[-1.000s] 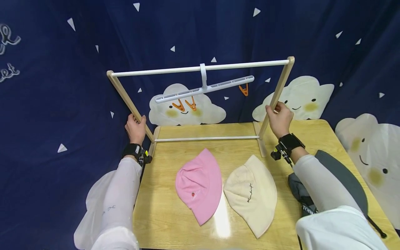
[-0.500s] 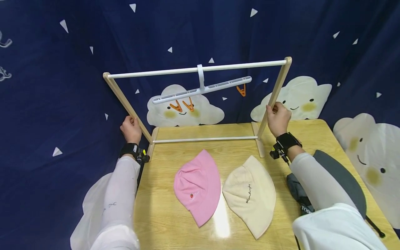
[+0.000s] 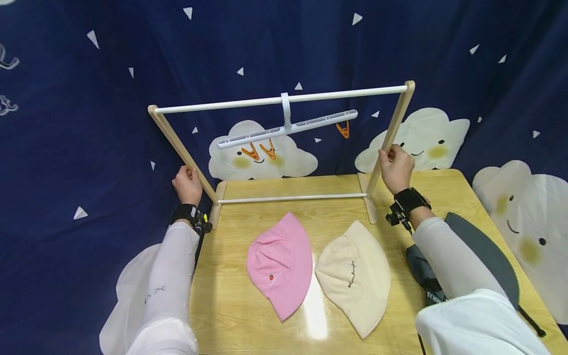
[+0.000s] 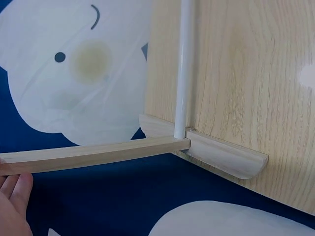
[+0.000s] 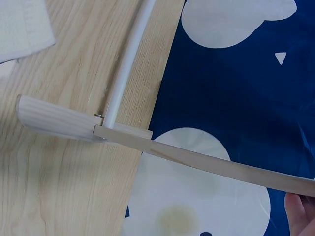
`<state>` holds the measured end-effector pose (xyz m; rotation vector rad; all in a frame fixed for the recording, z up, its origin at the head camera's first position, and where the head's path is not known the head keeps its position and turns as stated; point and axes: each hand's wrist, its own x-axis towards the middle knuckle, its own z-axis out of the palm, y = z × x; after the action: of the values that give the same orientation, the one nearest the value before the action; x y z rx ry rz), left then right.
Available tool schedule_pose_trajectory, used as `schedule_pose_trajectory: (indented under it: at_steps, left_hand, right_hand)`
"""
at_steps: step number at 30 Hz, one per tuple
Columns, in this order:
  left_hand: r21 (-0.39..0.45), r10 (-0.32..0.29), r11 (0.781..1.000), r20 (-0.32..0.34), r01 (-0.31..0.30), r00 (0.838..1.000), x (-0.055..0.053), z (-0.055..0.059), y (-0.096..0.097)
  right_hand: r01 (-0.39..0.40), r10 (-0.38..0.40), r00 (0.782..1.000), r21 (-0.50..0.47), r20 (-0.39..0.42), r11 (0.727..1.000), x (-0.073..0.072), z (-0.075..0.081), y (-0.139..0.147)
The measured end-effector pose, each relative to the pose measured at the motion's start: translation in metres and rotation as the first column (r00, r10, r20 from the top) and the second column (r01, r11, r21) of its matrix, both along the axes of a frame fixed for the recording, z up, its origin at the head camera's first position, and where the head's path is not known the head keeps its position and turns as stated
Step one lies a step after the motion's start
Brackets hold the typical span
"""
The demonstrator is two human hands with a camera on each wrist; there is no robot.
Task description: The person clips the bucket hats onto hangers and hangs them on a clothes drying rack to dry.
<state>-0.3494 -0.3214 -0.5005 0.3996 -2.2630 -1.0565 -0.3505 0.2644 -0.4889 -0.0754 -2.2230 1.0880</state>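
Note:
A clothes rack [image 3: 248, 103] with wooden posts and white bars stands at the back of the table. In the head view my left hand [image 3: 187, 185] is at the outer side of its left post; the left wrist view shows fingers [image 4: 22, 191] touching the wood, the rest cut off. My right hand [image 3: 396, 169] pinches the right post between thumb and fingers. From the top bar hangs a white hanger [image 3: 287, 129], tilted, with three orange clips [image 3: 343, 129] below it. A pink bucket hat [image 3: 280, 266] and a cream bucket hat [image 3: 355, 278] lie in front.
A dark grey hat [image 3: 483, 256] with a cord lies at the right, partly behind my right forearm. The wooden table [image 3: 230, 315] ends on the left just beyond the rack's foot [image 3: 215, 214]. A blue cloud-print curtain [image 3: 275, 44] hangs behind.
My left hand has shifted slightly outward; its thumb no longer shows across the post's inner side. The right hand keeps its place on the post. The head view has shifted a little.

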Motion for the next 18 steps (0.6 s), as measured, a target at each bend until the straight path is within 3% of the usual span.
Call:
schedule_pose_trajectory:
  at_steps: [6,18]
  left_hand:
    - [-0.005,-0.005,1.000,0.010,0.005,1.000,-0.002,-0.004,0.010]
    - [-0.051,-0.013,0.999,-0.041,0.011,0.999,-0.002,-0.013,0.041]
  right_hand:
    - [0.024,-0.024,1.000,-0.003,0.011,1.000,0.003,0.001,0.013]
    - [0.111,-0.110,0.994,-0.026,0.025,0.993,0.013,-0.001,0.040]
